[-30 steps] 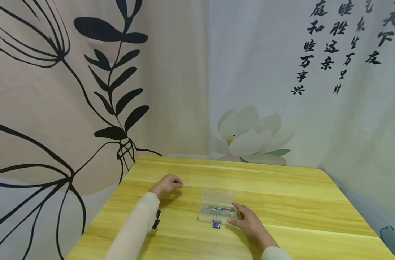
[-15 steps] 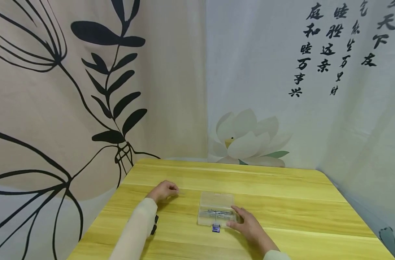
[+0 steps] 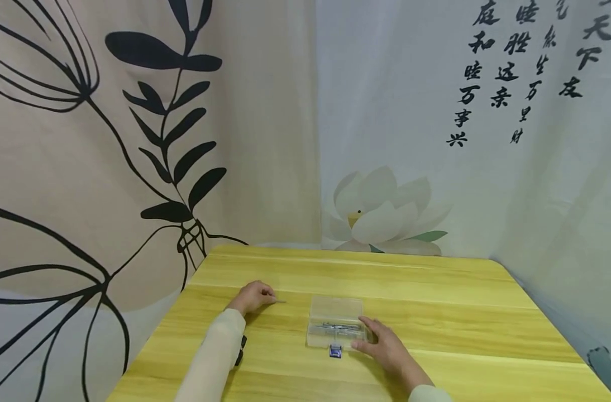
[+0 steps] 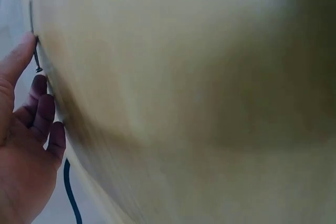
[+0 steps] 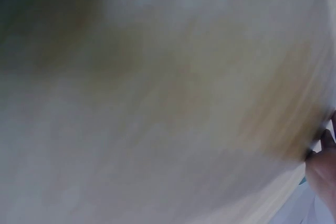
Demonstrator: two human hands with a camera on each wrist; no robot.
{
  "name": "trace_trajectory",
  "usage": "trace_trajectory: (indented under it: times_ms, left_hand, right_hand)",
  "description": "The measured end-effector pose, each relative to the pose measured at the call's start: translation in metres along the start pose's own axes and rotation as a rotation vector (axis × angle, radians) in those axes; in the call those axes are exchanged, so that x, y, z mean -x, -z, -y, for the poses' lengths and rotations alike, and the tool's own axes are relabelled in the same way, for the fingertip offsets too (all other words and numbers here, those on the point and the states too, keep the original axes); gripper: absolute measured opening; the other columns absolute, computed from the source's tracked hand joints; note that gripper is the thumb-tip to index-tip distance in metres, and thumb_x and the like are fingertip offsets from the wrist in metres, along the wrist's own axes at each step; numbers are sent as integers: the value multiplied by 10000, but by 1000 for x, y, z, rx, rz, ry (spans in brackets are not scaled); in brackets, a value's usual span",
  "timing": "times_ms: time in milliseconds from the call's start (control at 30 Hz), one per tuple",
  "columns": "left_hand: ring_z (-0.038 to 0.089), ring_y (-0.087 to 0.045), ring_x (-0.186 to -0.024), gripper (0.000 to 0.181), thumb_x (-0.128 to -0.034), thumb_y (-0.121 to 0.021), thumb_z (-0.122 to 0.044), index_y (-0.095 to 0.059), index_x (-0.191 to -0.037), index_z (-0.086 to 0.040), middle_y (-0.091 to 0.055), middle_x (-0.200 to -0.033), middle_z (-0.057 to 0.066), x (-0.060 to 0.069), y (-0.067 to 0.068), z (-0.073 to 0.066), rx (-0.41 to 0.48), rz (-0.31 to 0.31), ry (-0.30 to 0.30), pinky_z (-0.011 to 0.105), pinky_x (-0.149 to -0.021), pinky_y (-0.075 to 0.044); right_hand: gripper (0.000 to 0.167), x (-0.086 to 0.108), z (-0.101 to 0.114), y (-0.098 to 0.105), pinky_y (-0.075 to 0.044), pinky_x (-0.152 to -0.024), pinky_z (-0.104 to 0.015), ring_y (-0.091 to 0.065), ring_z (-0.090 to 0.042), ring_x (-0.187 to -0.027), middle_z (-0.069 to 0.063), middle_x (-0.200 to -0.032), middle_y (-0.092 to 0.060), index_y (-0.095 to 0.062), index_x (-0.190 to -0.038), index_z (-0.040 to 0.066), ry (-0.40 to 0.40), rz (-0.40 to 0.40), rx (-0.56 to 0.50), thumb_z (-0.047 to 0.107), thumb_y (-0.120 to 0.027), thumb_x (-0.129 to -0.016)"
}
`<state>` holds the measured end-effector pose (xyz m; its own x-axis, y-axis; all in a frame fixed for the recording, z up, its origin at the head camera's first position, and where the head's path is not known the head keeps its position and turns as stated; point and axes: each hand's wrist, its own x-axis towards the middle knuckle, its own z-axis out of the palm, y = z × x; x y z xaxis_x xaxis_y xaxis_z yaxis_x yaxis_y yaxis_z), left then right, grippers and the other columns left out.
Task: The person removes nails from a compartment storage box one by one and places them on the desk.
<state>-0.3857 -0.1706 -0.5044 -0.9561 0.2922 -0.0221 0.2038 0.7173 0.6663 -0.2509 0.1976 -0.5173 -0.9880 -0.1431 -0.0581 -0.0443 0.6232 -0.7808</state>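
Observation:
Left of the box, over the table, my left hand [image 3: 253,296] pinches a thin metal nail [image 3: 281,301] between thumb and fingers. The nail [image 4: 36,61] shows its small head below the thumb in the left wrist view. A clear plastic box [image 3: 311,340] lies with its lid folded back, and a heap of nails [image 3: 339,327] is inside it. With thumb and fingers spread around its right end, my right hand [image 3: 384,345] holds the box. In the right wrist view, only part of the right hand [image 5: 323,169] shows at the edge, and the box cannot be made out.
The wooden table [image 3: 436,296] runs back to a curtain [image 3: 270,139] printed with plants and writing. A small blue-purple label or latch [image 3: 335,351] sits at the box's front edge. A dark band [image 3: 240,350] is on the left wrist.
The left hand has shifted slightly toward the left and nearer, still pinching the nail. The right hand stays at the box. The head view has tilted a little.

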Motion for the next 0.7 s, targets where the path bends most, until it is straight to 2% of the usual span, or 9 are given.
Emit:
trace_trajectory:
  times_ms: [100, 267, 467, 700]
  left_hand:
    - [162, -526, -848, 68, -924, -718, -172, -760, -871, -162, -615, -942, -27, -2, -2, 2, -54, -25, 2, 410, -782, -465]
    - [172, -546, -866, 43, -916, -730, -167, -762, -890, -155, -617, -966, -9, 0, -3, 1, -66, -30, 4, 427, -792, -481]
    - [195, -585, -922, 69, -928, -716, -151, -761, -974, -126, -654, -1024, 12, 4, 2, -2, -47, -25, -5, 452, -838, -486]
    - [270, -585, -1052, 138, -950, -688, -146, -738, -1065, -86, -647, -1122, 72, 10, 11, -5, 3, -10, 19, 493, -900, -471]
  right_hand:
    - [740, 0, 1, 1, -177, -1033, -744, -199, -574, -1387, -317, -1532, -282, -467, -1489, 153, 4, -3, -3, 461, -731, -870]
    - [749, 0, 2, 3, -168, -1027, -751, -181, -588, -1383, -323, -1534, -270, -460, -1492, 145, 7, 7, 11, 463, -728, -869]
    - [747, -1, 0, 2, -169, -1025, -752, -185, -584, -1385, -312, -1540, -267, -457, -1496, 169, 8, 12, 8, 465, -730, -866]
    - [744, -1, -2, 2, -188, -1036, -737, -213, -560, -1390, -301, -1541, -278, -455, -1499, 170, 1, 22, 5, 472, -724, -874]
